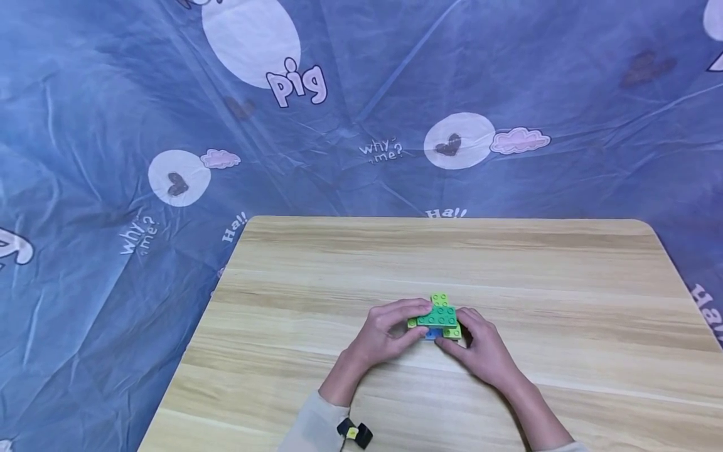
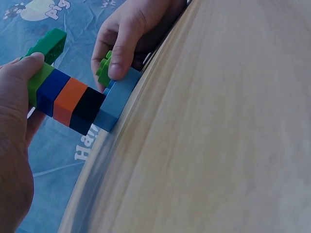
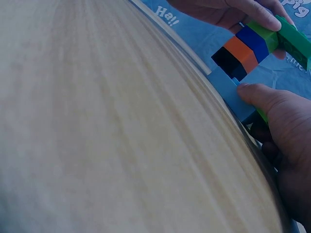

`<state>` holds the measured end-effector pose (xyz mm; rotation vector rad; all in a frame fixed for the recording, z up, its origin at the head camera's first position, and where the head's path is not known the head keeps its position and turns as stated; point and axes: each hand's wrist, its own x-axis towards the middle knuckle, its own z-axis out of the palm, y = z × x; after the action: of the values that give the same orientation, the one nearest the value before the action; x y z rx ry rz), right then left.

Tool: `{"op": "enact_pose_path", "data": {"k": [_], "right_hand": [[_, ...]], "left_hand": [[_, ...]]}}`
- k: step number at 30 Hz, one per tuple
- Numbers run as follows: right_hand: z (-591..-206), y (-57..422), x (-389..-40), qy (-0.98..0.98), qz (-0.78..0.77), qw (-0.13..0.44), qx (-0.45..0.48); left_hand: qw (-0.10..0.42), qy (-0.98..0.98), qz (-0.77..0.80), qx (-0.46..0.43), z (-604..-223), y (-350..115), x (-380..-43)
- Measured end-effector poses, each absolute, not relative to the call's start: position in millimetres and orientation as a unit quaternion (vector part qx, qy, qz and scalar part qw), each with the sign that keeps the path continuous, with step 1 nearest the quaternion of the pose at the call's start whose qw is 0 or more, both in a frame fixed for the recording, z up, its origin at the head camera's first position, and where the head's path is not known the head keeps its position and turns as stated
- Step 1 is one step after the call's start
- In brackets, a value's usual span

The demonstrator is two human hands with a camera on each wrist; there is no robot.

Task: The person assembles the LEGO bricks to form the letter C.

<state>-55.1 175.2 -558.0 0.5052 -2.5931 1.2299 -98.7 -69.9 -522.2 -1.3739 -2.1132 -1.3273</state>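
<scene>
Bricks point(image 1: 437, 317) stand stacked on the wood-grain surface point(image 1: 282, 282), right of its middle in the head view, with a hand on either side. The left hand point(image 1: 390, 329) has a narrow grip, holding the upper part: its thumb rests on a lime brick point(image 2: 41, 81), beside the green brick point(image 2: 52, 44) that tops the stack. Below the lime one come a dark blue brick point(image 2: 51, 93), an orange brick point(image 2: 70, 103) and a black brick point(image 2: 87, 111), the last touching the light-blue brick point(image 2: 117, 99) at the bottom; whether those two are fully joined I cannot tell. The right hand point(image 1: 480, 342) pinches this light-blue brick, thumb against it, with a small lime piece point(image 2: 103, 72) next to that thumb. From above, lime studs point(image 1: 439, 299) show behind the green brick. Blue printed cloth point(image 1: 339, 63) hangs beyond the surface, and a black strap point(image 1: 354, 433) sits by the left sleeve point(image 1: 316, 424).
</scene>
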Motion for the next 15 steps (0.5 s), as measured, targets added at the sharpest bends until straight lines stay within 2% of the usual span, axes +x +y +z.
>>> {"op": "enact_pose_path", "data": {"k": [15], "right_hand": [[-558, 176, -52, -0.880, 0.428, 0.106, 0.174]], "left_hand": [[0.159, -0.703, -0.515, -0.464, -535, -65, -95]]}}
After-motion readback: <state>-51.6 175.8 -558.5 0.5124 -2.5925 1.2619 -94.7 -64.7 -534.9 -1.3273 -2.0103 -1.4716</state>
